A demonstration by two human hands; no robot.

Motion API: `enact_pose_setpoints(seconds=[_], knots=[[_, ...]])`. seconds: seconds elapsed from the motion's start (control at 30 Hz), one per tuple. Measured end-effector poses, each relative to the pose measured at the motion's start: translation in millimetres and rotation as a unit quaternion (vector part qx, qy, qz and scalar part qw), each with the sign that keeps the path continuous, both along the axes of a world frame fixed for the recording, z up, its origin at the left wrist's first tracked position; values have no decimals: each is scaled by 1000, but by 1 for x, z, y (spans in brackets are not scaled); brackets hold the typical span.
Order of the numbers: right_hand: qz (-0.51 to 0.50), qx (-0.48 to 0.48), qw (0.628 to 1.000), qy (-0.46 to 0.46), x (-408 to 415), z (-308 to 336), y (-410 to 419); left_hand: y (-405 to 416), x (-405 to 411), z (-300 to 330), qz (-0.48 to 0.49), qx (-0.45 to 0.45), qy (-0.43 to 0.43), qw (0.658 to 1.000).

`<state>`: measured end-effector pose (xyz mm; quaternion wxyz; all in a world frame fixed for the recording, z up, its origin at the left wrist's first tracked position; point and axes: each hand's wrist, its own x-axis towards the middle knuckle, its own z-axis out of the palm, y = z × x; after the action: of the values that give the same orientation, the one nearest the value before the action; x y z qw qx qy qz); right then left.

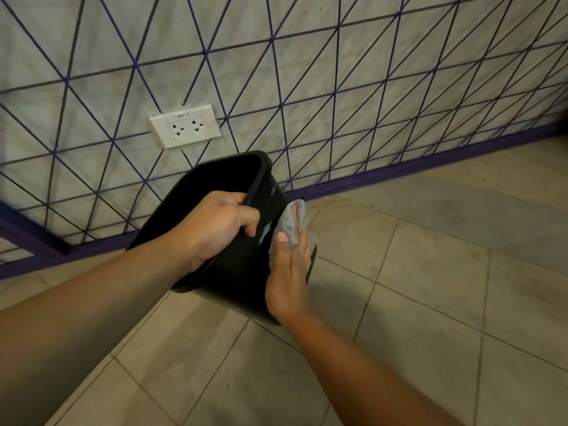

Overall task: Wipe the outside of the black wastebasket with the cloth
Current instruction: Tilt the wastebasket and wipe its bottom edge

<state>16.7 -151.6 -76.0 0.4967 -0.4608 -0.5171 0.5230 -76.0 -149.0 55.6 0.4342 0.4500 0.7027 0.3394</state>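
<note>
We're gripping the bin (233, 272) rim w/ left hand (219, 227); right hand (290, 272) pressing cloth (292, 224) flat on its right wall, mouth tilting away.

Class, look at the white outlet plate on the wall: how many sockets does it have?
2. Both sit side by side in the white outlet plate on the wall, above the black wastebasket: one socket on the left, the other on the right. None appears hidden.

Two bare forearms, no sleeves in view. Left hand (218, 224), right hand (289, 273): no rings, watch or gloves.
</note>
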Motion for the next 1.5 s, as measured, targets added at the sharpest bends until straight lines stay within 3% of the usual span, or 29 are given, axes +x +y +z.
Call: enact_pose_setpoints(seconds=[0.13, 0.33, 0.5, 0.7, 0.87, 1.03, 1.13, 1.23, 1.33, 1.5], knots=[[-62, -158, 985, -17, 8, -18, 40, 0, 1, -3, -8, -8, -11, 1000], [-23, -45, 999, -6, -9, -17, 4, 3, -7, -1, -16, 16, 21, 1000], [-115, -246, 962, 30, 16, -44, 47, 0, -7, -5, -36, -9, 19, 999], [-132, -282, 946, 86, 29, -38, 57, 6, -20, -6, -31, -16, -5, 999], [-143, -215, 965, 38, 31, -33, 63, 12, -27, -9, 27, 28, 31, 999], [-112, -63, 991, -32, 14, 9, 41, 24, -39, -10, 20, 0, 74, 997], [-32, 28, 996, -75, -6, 34, 26, 26, -35, -13, 25, 16, 114, 993], [52, 97, 979, -174, -27, 42, 15, 25, -28, -12, 17, 39, 133, 990], [55, 103, 971, -207, -34, 41, 26, 26, -30, -12, -13, 50, 171, 984], [65, 100, 976, -182, -34, 44, 52, 31, -39, -15, -26, 73, 217, 973]])
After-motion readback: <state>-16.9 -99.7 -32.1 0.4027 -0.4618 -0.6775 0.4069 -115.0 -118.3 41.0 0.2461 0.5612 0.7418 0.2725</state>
